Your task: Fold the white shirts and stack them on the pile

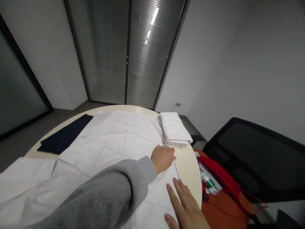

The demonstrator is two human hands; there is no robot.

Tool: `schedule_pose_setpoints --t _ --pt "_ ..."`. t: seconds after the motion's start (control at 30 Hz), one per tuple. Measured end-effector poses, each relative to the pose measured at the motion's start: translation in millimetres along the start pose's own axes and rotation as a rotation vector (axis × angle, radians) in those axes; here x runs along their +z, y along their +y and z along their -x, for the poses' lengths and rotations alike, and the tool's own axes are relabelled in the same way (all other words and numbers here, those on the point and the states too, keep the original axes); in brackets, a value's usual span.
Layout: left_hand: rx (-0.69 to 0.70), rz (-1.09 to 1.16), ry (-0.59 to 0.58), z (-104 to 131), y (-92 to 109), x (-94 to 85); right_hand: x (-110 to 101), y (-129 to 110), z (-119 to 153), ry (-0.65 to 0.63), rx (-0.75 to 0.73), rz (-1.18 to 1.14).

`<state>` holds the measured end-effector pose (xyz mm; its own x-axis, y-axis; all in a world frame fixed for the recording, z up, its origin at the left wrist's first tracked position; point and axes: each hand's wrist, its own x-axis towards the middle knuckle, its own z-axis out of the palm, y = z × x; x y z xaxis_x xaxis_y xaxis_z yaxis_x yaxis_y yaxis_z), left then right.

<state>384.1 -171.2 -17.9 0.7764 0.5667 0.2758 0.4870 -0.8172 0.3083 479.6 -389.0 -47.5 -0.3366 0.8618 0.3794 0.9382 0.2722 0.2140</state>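
Note:
A large white cloth [111, 136] with seams and creases, perhaps a garment, is spread over the round table [190, 168]. My left hand [164, 158], reaching across from a grey sleeve, rests on the cloth near its right edge, fingers slightly bent and a little apart. Closer to me, my right hand [187, 203] lies with its fingers stretched out along the same edge, palm down. Neither hand visibly grips the fabric. The left forearm hides part of the cloth's middle, and the frame's bottom cuts off its near part.
A folded white cloth stack [175, 128] sits at the table's far right. Folded dark navy fabric [65, 135] lies at the left, partly under the white cloth. A black mesh chair [257, 156] with an orange seat holds a red bag [219, 171]. Glass panels [107, 57] stand behind.

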Motion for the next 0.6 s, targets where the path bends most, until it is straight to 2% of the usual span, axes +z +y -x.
schedule_pose_setpoints --t 0.17,0.23,0.33,0.47,0.6 --pt "0.025 -0.011 0.031 1 0 1.9 -11 6 -19 0.002 -0.001 0.028" --pt "0.037 -0.020 0.041 2 -1 2.2 -11 8 -32 0.037 0.086 -0.004" --pt "0.060 -0.033 0.047 1 -3 2.9 1 7 -49 0.132 0.217 -0.033" --pt "0.077 -0.043 0.058 -1 -6 5.8 28 5 -50 0.126 0.103 0.018" --pt "0.076 -0.040 0.083 -3 -6 8.6 49 17 -38 0.100 0.001 0.140"
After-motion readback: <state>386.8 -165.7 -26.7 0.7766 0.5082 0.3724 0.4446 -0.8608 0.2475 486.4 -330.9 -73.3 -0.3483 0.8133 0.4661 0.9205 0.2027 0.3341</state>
